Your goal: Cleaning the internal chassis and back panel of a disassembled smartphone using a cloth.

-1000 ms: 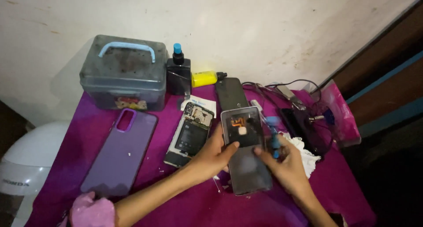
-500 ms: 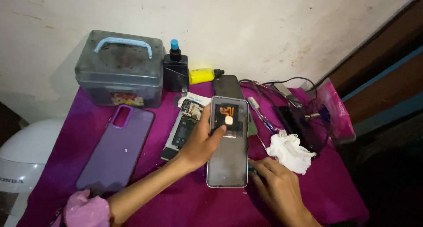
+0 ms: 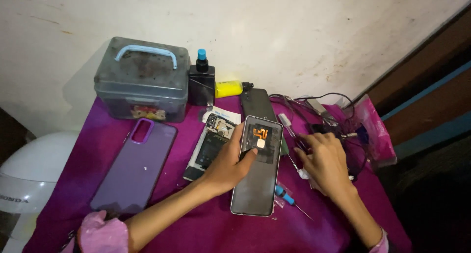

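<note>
Landmark: grey panel (image 3: 257,167) — a phone part lying flat mid-cloth, orange flex and a small pale square near its top end.

Change since a second ago: the panel was up off the cloth in both hands, and it's down flat now. Right hand (image 3: 326,162) has let go and moved off to the right of the panel, onto the tool and cable clutter. The white tissue that showed there half a second ago is now mostly under that hand. Reads as hold phase over, tool pick in progress.

Left hand (image 3: 230,162): on the panel's left edge, thumb pressed near the pale square, fingers loosely curled — pinning, not gripping.

Right hand: fingers spread, palm down over the clutter; can't tell if it holds anything.

Blue-handled driver (image 3: 289,200) lies just right of the panel's lower end. Opened phone (image 3: 212,144) just left, purple case (image 3: 135,167) further left.

Containers: lidded grey box (image 3: 143,81) up-left of the panel, lid shut, contents not readable. Black bottle (image 3: 201,81) beside it, blue cap on.
</note>
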